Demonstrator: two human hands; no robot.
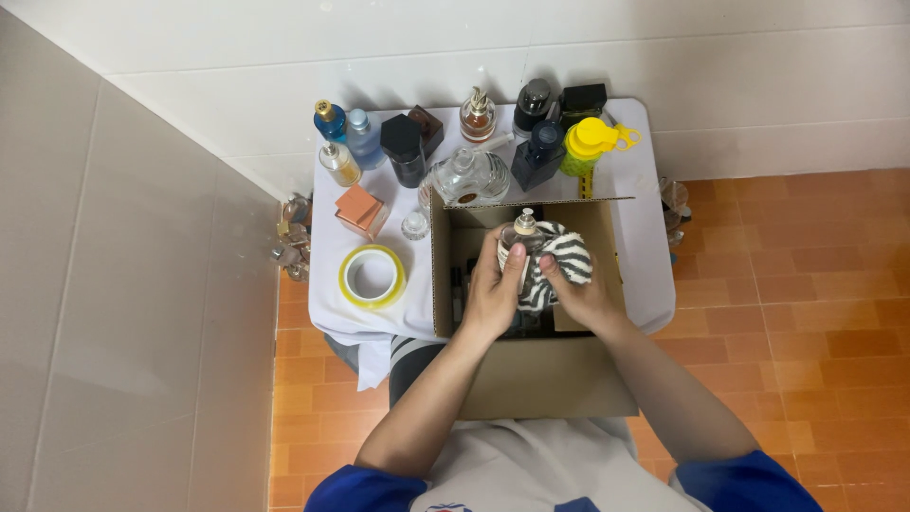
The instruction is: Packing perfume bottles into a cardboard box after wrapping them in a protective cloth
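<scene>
Over an open cardboard box (531, 374), my left hand (491, 294) grips a small clear perfume bottle (520, 237) with a round cap. My right hand (580, 294) presses a black-and-white striped cloth (561, 261) against the bottle's side. Both hands hover just inside the box's opening. Dark items lie at the box's bottom, mostly hidden by my hands.
A small white-covered table (645, 275) holds several perfume bottles at the back, a yellow-capped bottle (588, 142), a wide clear bottle (466, 175), an orange box (360, 210) and a roll of clear tape (373, 275). More bottles stand on the tiled floor at left (292, 237).
</scene>
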